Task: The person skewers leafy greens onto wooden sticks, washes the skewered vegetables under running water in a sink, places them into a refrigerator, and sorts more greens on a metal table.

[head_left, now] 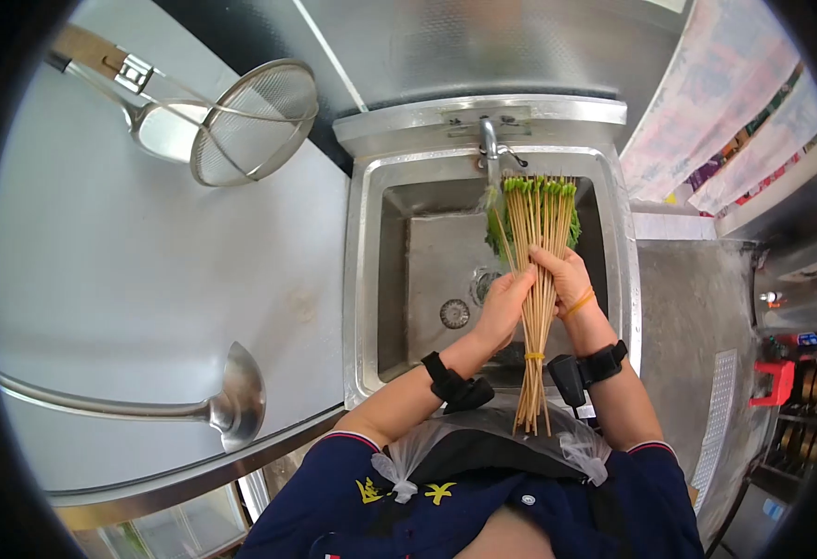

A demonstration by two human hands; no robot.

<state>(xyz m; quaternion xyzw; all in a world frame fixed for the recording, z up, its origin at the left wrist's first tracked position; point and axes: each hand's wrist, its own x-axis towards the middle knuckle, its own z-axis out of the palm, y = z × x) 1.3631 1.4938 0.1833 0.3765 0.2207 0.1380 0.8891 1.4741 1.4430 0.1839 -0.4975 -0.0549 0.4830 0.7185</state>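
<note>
A bundle of wooden skewers with green leafy pieces at the far ends is held over the right part of the metal sink. A yellow band circles the skewers near my body. My left hand is closed on the left side of the bundle. On the right side, my right hand wraps round the skewers, an orange band at its wrist. Water from the faucet runs by the leafy ends. A round strainer lies on the sink floor.
Left of the sink is a metal counter with a mesh skimmer, a spatula and a ladle. A pink-white curtain hangs at the right. Farther right, a red stool stands by shelves.
</note>
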